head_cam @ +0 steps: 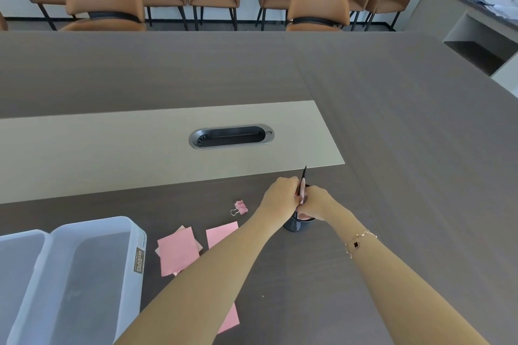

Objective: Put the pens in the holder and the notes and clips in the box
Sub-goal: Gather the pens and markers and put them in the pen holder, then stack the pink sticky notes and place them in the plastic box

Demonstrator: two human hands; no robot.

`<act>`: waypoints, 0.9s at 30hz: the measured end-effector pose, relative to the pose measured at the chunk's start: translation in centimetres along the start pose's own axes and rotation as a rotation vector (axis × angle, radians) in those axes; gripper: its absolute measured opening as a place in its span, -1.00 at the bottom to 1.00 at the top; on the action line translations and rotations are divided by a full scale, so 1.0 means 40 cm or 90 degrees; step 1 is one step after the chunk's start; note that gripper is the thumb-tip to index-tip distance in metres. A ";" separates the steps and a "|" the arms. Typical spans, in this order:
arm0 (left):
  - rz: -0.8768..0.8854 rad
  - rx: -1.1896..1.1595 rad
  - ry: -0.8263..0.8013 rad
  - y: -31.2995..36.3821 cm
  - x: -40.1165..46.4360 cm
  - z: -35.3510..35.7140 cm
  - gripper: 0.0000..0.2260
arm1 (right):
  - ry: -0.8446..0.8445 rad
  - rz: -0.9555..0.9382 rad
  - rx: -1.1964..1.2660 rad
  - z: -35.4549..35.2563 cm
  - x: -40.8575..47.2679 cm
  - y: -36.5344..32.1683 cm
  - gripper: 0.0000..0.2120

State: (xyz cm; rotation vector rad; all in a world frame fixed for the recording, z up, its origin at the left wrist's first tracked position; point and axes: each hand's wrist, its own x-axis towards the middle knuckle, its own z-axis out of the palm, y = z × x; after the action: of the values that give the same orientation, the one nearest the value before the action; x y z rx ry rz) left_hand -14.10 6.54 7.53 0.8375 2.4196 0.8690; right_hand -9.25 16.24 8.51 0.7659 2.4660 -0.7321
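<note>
Both my hands meet over a dark mesh pen holder [295, 224] on the dark table. My left hand [280, 194] and my right hand [315, 202] are closed together around a thin dark pen [303, 176], which points up and away above the holder. Pink sticky notes [178, 253] lie loose on the table to the left, another one [220, 234] partly under my left forearm, and one more [231, 319] beneath my arm. A pink binder clip [239, 208] lies left of my hands. The clear plastic box [131, 232] stands open at the lower left.
The box lid [19, 244] lies left of the box. A cable slot [231, 136] sits in the beige centre strip of the table. Brown chairs [318, 5] line the far side. A side counter [476, 5] with papers stands at the right.
</note>
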 end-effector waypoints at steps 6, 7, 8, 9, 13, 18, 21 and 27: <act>-0.006 0.032 0.039 -0.023 -0.032 -0.005 -0.79 | 0.025 -0.023 0.072 0.011 -0.002 0.013 -0.80; -0.005 0.041 0.040 -0.029 -0.039 -0.005 -0.79 | 0.024 -0.033 0.063 0.015 -0.006 0.012 -0.79; -0.004 0.051 0.040 -0.034 -0.048 -0.006 -0.80 | 0.025 -0.042 0.060 0.017 -0.010 0.009 -0.78; 0.000 0.059 0.040 -0.040 -0.056 -0.006 -0.80 | 0.031 -0.052 0.058 0.018 -0.017 0.006 -0.77; 0.019 0.063 0.041 -0.054 -0.094 -0.015 -0.77 | 0.086 -0.061 0.008 0.017 -0.064 -0.010 -0.77; -0.082 0.003 0.109 -0.136 -0.189 -0.042 -0.73 | 0.251 -0.136 -0.076 0.048 -0.168 -0.075 -0.78; -0.180 -0.022 0.121 -0.213 -0.284 -0.074 -0.70 | 0.264 -0.226 -0.033 0.092 -0.221 -0.141 -0.76; -0.313 -0.062 0.123 -0.334 -0.473 -0.085 -0.76 | 0.077 -0.270 -0.071 0.226 -0.178 -0.216 -0.70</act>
State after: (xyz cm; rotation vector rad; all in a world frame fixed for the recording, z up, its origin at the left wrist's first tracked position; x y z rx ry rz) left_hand -7.59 -15.76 4.46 0.1079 2.5527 0.8889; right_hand -6.97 2.03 8.61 0.2495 2.7904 -0.6998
